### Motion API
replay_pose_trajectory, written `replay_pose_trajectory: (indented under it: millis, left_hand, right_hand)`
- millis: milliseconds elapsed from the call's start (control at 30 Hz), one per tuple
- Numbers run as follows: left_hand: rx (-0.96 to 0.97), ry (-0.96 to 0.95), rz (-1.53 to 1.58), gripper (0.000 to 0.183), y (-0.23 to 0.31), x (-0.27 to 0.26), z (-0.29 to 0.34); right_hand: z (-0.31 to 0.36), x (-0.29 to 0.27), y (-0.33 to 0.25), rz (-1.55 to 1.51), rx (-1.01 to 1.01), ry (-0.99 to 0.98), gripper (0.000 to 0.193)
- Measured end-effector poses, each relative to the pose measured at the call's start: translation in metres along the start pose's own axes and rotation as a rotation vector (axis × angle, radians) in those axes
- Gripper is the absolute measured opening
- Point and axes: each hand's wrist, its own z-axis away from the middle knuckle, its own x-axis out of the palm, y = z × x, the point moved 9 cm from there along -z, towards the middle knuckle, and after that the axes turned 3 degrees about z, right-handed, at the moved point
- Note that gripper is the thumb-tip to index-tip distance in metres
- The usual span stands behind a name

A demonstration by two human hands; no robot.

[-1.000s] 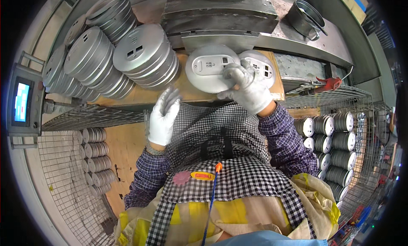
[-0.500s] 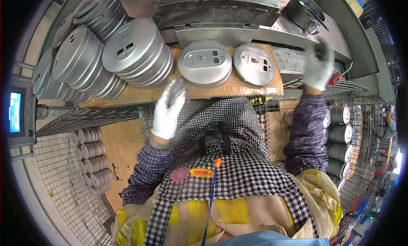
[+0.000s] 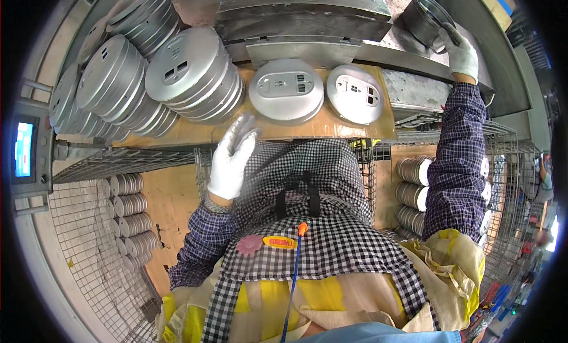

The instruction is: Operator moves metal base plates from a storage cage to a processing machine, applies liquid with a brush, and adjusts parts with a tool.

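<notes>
1. Reaching up and to the right, my gloved right hand point(image 3: 460, 54) has its fingers closed on the rim of a metal cup point(image 3: 423, 17) on the grey machine ledge point(image 3: 414, 59).
2. My left hand point(image 3: 232, 159) hovers flat, fingers together and empty, at the cardboard shelf's point(image 3: 177, 136) front edge.
3. Two round stamped discs point(image 3: 286, 89) lie just beyond it, beside leaning disc stacks point(image 3: 189, 71).

Wire-mesh racks point(image 3: 100, 236) — wooden bench point(image 3: 355, 127)
</notes>
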Motion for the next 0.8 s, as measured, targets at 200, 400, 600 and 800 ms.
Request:
replay_pose_trajectory:
  millis: [200,400,600,800]
  left_hand:
    - [-0.097,0.019,0.272,0.061,-0.003,0.006,-0.014]
    - [-0.062,-0.017,0.059,0.069,-0.007,0.011,-0.024]
    - [0.057,0.026,-0.314,0.07,0.007,0.014,-0.019]
    - [0.031,0.017,-0.224,0.068,0.011,0.016,-0.015]
  right_hand:
    - [0.014,-0.041,0.01,-0.348,-0.034,0.356,0.037]
    - [0.034,-0.061,0.006,-0.321,0.039,0.271,0.032]
    - [0.06,-0.086,-0.04,-0.859,0.0,0.385,0.026]
    - [0.059,-0.076,-0.157,-0.935,-0.214,0.246,0.028]
